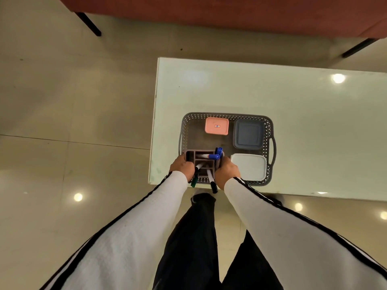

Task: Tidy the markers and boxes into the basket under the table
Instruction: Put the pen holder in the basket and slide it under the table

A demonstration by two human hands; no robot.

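A grey perforated basket (270,130) shows through the glass table top (293,97). Inside it lie a pink box (216,126), a dark grey box (248,133) and a white box (249,166). At the basket's near left corner I hold a brown divided marker holder (200,156) between both hands: my left hand (181,166) grips its left side, my right hand (227,171) its right side. Several markers stick out of it: blue-capped ones (217,153), a green-capped one (193,182) and a black-capped one (213,186).
The table's left edge (155,122) and near edge (293,195) frame the basket. A reddish sofa (230,13) with black legs stands beyond. Glossy tiled floor (73,101) spreads to the left. My dark-trousered legs (192,248) are below.
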